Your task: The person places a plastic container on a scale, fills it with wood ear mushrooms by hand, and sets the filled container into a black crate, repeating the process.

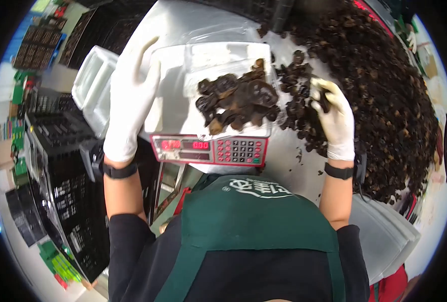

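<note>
Dark brown, fungus-like pieces (236, 100) lie in a clear plastic tray (193, 83) on the plate of a digital scale (170, 113) with a red-edged keypad and lit red digits. My left hand (133, 90), in a white glove, is at the left edge of the scale, its fingers apart and nothing in them. To the right of the scale, my right hand (334, 108), also gloved, has its fingers curled round a dark piece (324, 100). It is beside the large heap of similar dark pieces (379, 100).
Clear plastic trays (93, 83) stand left of the scale, and more (384, 234) are at the lower right. Black crates (65, 186) are stacked at the left. Loose dark pieces (296, 113) lie between scale and heap. A dark crate edge (233, 10) borders the top.
</note>
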The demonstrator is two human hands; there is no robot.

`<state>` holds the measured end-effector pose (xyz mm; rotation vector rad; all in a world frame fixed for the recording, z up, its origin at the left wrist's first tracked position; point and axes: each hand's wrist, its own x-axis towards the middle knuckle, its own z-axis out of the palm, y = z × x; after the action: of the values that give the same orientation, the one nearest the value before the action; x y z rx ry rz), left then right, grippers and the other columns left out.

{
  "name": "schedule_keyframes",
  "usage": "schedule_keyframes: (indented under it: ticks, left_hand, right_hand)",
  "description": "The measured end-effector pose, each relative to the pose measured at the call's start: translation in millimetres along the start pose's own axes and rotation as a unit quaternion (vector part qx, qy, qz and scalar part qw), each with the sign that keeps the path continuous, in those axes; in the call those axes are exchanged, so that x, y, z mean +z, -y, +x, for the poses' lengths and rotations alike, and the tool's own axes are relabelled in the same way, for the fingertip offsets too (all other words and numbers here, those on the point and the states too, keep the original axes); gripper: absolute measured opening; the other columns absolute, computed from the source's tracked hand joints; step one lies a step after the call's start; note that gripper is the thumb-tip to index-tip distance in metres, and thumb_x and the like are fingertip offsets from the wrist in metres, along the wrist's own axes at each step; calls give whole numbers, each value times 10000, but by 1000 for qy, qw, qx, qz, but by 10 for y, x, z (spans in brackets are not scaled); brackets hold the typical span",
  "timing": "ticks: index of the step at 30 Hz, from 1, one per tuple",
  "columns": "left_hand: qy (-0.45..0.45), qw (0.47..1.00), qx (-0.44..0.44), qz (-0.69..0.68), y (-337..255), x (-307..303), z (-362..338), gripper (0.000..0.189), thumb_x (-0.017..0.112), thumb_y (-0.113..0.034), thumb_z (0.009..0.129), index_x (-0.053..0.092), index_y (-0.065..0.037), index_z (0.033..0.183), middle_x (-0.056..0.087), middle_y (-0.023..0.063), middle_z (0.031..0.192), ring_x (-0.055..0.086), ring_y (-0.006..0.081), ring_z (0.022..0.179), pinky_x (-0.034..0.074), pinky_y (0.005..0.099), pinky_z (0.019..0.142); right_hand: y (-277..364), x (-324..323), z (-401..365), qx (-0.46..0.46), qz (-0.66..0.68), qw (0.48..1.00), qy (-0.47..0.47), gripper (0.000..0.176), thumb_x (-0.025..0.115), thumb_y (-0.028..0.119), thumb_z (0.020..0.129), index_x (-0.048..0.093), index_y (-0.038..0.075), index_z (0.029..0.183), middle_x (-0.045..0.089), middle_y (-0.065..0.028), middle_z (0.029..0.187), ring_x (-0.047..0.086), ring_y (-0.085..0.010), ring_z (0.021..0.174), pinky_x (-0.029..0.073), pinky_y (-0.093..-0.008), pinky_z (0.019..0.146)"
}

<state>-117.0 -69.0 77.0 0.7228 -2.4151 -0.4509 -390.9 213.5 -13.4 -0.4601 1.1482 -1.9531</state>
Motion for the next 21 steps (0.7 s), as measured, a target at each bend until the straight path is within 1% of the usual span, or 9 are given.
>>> schedule_keyframes:
  ticks: [3,6,10,13,16,17,18,19,21]
  left_hand:
    - [23,999,-24,38,171,99,69,394,628,-151,933,614,-82,1321,689,113,1170,644,189,1089,493,334,942]
    - [55,986,-4,158,436,392,251,451,665,-249,900,617,-64,1309,681,131,1179,644,227,1103,499,364,950]
    - [25,969,46,240,740,811,382,586,716,-308,829,584,-38,1333,650,180,1229,622,305,1152,489,421,990]
    - [120,962,-86,228,702,988,460,725,764,-315,776,519,-28,1395,627,217,1247,601,356,1174,472,452,1018]
    - [60,962,-73,258,586,1023,425,756,762,-256,802,453,-35,1455,651,196,1200,628,307,1133,491,417,990]
    - [8,996,-80,35,475,990,394,728,736,-191,820,441,-40,1469,661,172,1188,634,269,1118,496,389,978]
    - [-38,978,-90,-187,255,766,243,707,709,-125,837,430,-45,1482,671,148,1175,640,230,1104,500,361,966]
    - [-37,966,-62,-249,14,600,123,662,622,-21,860,436,-74,1493,681,112,1158,641,169,1072,497,318,948]
    - [25,975,-56,-214,-296,310,-132,589,550,4,847,534,-96,1427,660,104,1258,622,201,1134,483,344,985]
  right_hand:
    - [-132,-214,-253,65,-32,997,-22,325,490,96,883,635,-49,1135,614,-84,961,483,-105,681,383,-224,595]
    - [-195,-58,-421,105,-46,992,-52,278,497,180,984,668,-15,1085,565,3,783,348,-37,533,259,-202,475]
    - [-172,171,-475,127,-191,973,-41,303,502,238,1039,691,3,1060,475,64,650,296,-7,493,214,-193,454]
    - [-152,223,-467,124,-272,954,-10,287,514,223,1023,701,15,1091,507,56,666,318,-9,511,223,-191,473]
    - [-137,343,-440,138,-289,947,-14,265,529,207,1004,712,35,1089,567,34,702,363,-23,541,258,-194,502]
    - [-112,356,-438,122,-288,950,-21,259,532,203,1003,711,37,1092,588,27,721,374,-25,552,269,-191,506]
    - [-108,374,-433,109,-285,952,-23,254,535,198,1002,709,39,1096,610,19,739,385,-27,562,280,-189,509]
    - [-93,376,-428,113,-273,955,-23,247,534,190,1005,701,40,1107,646,4,784,412,-31,589,301,-181,517]
    - [-57,391,-397,118,-256,959,3,378,484,283,1036,608,34,1291,651,8,809,429,-27,598,314,-170,528]
